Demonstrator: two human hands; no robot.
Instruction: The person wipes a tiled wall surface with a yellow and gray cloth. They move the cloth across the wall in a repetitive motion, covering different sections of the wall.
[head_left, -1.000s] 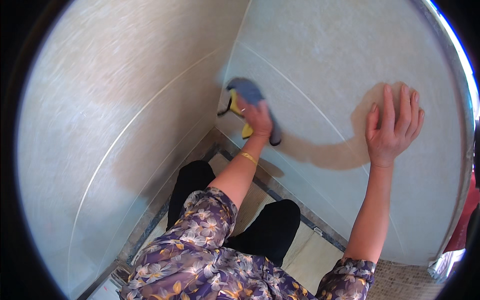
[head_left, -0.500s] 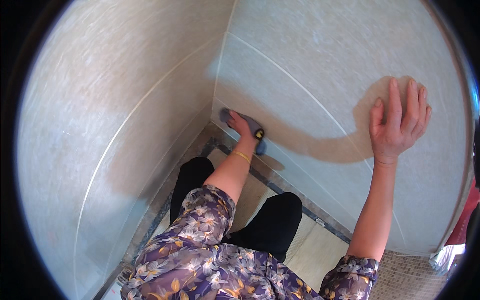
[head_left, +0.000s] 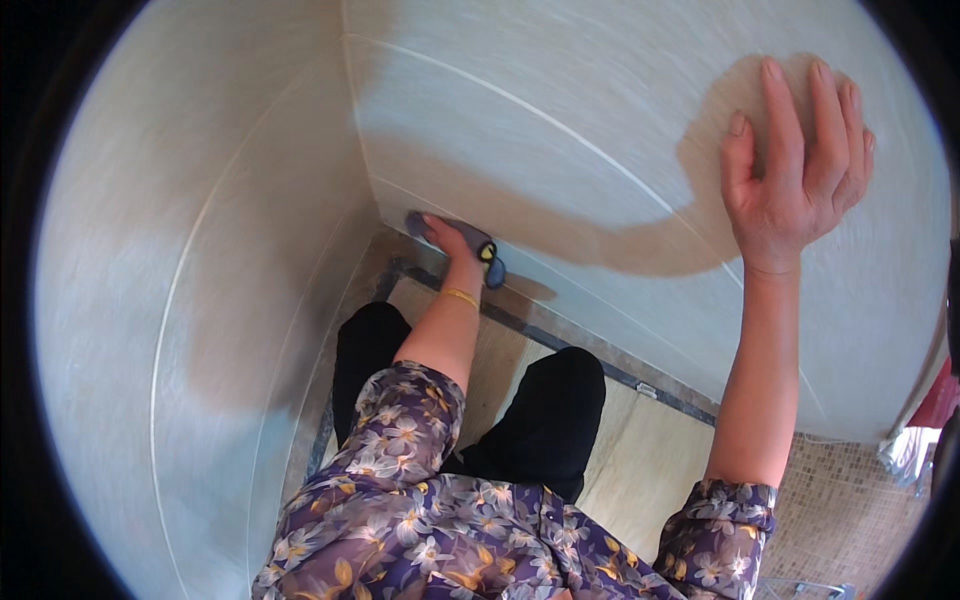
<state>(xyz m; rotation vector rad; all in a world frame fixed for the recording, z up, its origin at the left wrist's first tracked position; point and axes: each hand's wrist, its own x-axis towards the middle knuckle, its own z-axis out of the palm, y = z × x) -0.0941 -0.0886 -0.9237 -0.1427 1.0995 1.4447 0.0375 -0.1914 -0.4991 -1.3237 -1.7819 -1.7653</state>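
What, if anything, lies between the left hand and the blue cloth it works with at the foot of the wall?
Nothing visible: the left hand lies directly on the blue cloth, pressing it against the tiled wall near the corner. The right hand rests flat higher up.

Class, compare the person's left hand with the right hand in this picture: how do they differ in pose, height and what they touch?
The left hand reaches low into the corner, near the floor; the right hand is raised high on the wall. The left hand presses a blue and yellow cloth against the wall; the right hand holds nothing. The left hand's fingers curve over the cloth; the right hand lies flat, fingers pointing up. Both touch the same pale tiled wall.
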